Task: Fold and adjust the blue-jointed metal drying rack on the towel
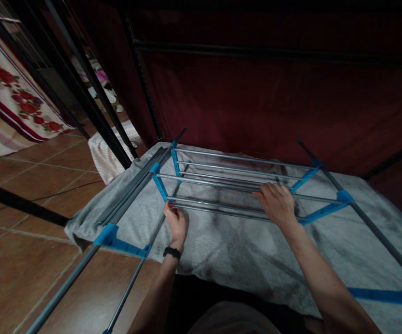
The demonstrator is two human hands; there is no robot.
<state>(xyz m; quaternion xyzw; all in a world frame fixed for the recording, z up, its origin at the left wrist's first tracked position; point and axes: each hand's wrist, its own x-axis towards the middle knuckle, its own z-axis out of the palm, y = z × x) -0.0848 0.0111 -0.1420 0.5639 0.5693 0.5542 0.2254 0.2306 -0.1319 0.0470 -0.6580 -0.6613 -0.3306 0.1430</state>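
Over gray cloth (222,250), right hand (277,204) grasps rod (222,185), fingertips partly hidden; left hand (177,225) touches blue bracket (160,188), grip unclear.

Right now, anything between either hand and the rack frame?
Nothing visible. The left hand is right at the near end of a blue bracket; the right hand lies directly over the metal tubes.

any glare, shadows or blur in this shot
Head view: the red cloth behind is dim; head view: the grey blanket is brighter, with soft shadows below the metal rack; head view: a pale sheen lies on the tiled floor, lower left; head view: fine detail looks soft, darkest at the top.
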